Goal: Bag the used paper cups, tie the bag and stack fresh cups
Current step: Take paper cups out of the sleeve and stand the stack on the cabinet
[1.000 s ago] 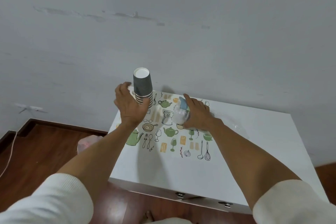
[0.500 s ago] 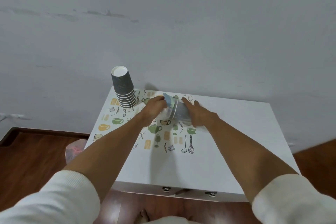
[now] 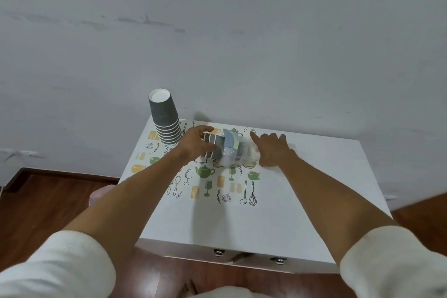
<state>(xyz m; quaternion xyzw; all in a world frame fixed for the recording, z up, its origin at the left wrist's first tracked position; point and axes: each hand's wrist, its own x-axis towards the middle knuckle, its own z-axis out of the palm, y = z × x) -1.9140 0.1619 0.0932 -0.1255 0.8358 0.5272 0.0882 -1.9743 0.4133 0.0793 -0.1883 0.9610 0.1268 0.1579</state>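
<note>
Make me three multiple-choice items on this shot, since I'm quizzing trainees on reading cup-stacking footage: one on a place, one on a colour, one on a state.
1. Where does the upside-down cup stack stand?
A. far left corner of the table
B. near right corner
C. on the floor

2. What colour are the stack's outer walls?
A. red
B. dark grey
C. yellow

3. How does the sleeve of cups in clear plastic wrap lie?
A. upright, untouched
B. hanging off the table's edge
C. on its side, between both hands

Answers:
1 A, it stands by the wall at the left edge.
2 B, grey walls with white rims.
3 C, the left hand grips its bare end and the right hand rests at the wrapped end.
</note>
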